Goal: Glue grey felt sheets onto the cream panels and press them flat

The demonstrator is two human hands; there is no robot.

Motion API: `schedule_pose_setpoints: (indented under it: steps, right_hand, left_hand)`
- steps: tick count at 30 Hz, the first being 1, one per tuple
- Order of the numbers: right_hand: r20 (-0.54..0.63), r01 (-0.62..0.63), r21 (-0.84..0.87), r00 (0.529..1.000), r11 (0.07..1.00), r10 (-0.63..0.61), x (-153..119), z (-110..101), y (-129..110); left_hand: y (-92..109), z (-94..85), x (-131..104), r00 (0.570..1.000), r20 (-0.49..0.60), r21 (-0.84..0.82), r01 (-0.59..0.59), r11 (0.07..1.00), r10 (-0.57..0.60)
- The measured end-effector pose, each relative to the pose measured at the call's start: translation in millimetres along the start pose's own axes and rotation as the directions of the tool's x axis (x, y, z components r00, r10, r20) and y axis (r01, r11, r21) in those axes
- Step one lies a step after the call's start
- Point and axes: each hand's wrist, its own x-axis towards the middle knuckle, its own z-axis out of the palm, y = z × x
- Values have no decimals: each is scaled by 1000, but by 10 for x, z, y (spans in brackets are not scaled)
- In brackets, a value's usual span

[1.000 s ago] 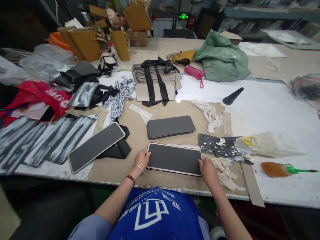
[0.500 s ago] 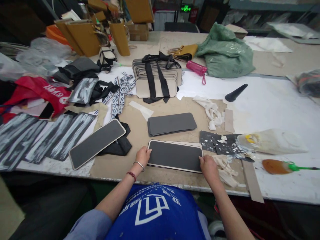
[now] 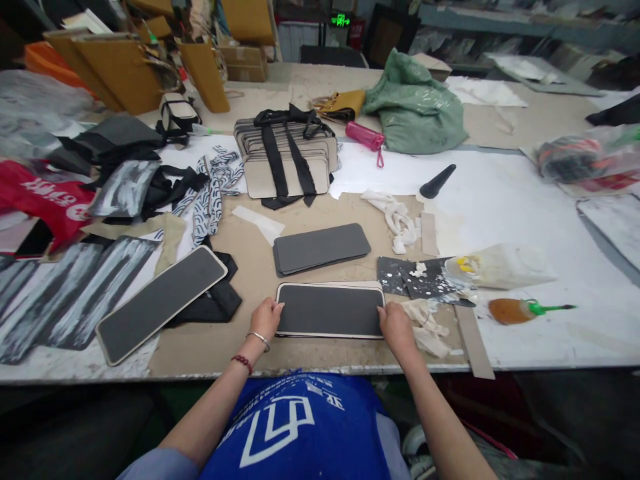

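A dark grey rounded panel with a cream border [image 3: 330, 311] lies near the table's front edge, on top of at least one similar cream piece. My left hand [image 3: 266, 319] pinches its left end, and my right hand [image 3: 396, 324] pinches its right end. Just behind it are stacked plain dark grey panels [image 3: 323, 249]. Another cream-bordered grey panel [image 3: 163, 303] rests slanted at the left, partly over black fabric [image 3: 220, 303].
Cream panels tied with black straps [image 3: 260, 177] stand farther back. To the right are a glue-spotted black sheet [image 3: 395, 275], a plastic bag [image 3: 515, 265] and an amber bottle [image 3: 509, 311]. White-smeared black strips [image 3: 100, 293] lie left. A green bag [image 3: 420, 110] sits behind.
The view has turned to the right, so the table's contents appear farther left. Both hands keep hold of the bordered panel, which now looks more level.
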Motion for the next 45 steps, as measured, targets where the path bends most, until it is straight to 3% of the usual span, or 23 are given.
schedule_pose_setpoints:
  steps: [14,23,25,28,30,33,35,39,45]
  right_hand:
    - [22,-5,2,1000,1000,5,8,-43,-14]
    - [-32,78,-63,996,995,-80,64,101,89]
    - [-20,80,-72,997,994,-81,63,84,78]
    - [3,62,-85,998,994,-62,31,11,29]
    - [32,25,-73,999,997,-23,5,-45,-14]
    - [72,-29,-49,997,998,33,-6,-94,-62]
    - [80,-55,-47,995,997,59,0,-104,-80]
    - [86,-102,-35,991,994,105,-17,-125,-118]
    - [91,-143,-22,985,989,145,-55,-256,-124]
  left_hand:
    - [27,-3,-7,999,-17,-5,35,999,-35]
    - [-105,-47,-24,994,-39,5,101,995,-101]
    - [-106,-72,-89,992,-115,91,56,994,-45]
    - [-34,-48,-177,947,-238,277,-147,950,216]
    - [53,31,-186,885,-237,337,-312,888,401]
    - [199,220,-116,804,-157,365,-493,790,574]
    - [272,339,-54,787,-87,383,-540,750,611]
    - [308,440,-1,795,-3,426,-547,720,606]
    - [277,443,-1,795,-9,451,-538,712,606]
